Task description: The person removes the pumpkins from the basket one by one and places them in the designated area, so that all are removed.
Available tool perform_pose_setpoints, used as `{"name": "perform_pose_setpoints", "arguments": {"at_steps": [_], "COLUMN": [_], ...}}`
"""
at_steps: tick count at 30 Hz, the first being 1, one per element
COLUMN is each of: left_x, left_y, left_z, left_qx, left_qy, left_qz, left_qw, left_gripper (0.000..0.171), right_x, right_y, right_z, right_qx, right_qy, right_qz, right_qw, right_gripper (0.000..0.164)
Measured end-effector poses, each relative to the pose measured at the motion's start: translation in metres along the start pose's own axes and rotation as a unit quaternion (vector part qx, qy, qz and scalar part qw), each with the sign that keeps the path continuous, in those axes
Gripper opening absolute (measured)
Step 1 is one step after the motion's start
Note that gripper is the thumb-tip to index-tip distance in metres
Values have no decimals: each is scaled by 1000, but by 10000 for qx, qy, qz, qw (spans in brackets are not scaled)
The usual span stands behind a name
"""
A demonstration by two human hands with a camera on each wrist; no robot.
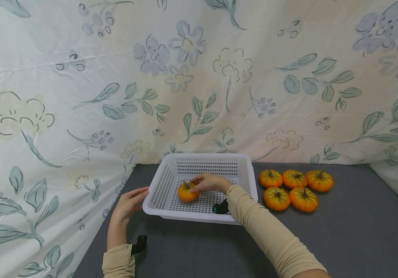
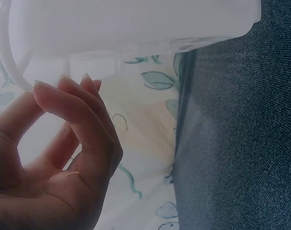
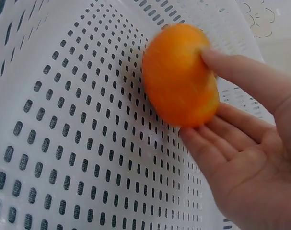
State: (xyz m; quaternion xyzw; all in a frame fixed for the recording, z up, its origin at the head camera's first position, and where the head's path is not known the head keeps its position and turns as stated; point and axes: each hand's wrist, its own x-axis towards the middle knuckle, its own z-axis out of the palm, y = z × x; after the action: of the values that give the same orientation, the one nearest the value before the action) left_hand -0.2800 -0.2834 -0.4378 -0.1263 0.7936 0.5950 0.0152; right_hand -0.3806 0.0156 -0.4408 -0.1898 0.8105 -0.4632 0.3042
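Observation:
My right hand reaches into a white perforated plastic basket and holds a small orange pumpkin between thumb and fingers. In the right wrist view the pumpkin is slightly blurred, just over or on the slotted floor; whether it touches cannot be told. At the basket's left end, my left hand pinches the rim. The left wrist view shows the curled fingers and thumb meeting at that white rim.
Right of the basket, several more orange pumpkins sit in two close rows on the dark grey tabletop. A floral cloth hangs behind the table and along its left side. Black wrist devices are on both arms.

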Motion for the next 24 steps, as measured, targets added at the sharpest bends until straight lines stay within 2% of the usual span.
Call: {"name": "perform_pose_setpoints", "arguments": {"at_steps": [5,13,19,24], "left_x": [1,1,-1,-2], "left_y": [-1,-1,-1,-1], "left_z": [0,0,-1,-1], "left_qx": [-35,-56,-55,-48], "left_qy": [31,32,15,18], "left_qz": [-23,5,21,43], "left_qw": [10000,10000,10000,10000], "left_gripper": [57,57,57,57], "right_x": [-1,2,1,0], "right_y": [-1,1,1,1], "right_z": [0,1,2,3], "right_qx": [81,71,171,28], "right_qy": [-106,-644,-708,-797], "right_qz": [-42,-151,-210,-365], "right_qw": [9999,9978,9971,9961], "right_gripper": [65,67,62,66]}}
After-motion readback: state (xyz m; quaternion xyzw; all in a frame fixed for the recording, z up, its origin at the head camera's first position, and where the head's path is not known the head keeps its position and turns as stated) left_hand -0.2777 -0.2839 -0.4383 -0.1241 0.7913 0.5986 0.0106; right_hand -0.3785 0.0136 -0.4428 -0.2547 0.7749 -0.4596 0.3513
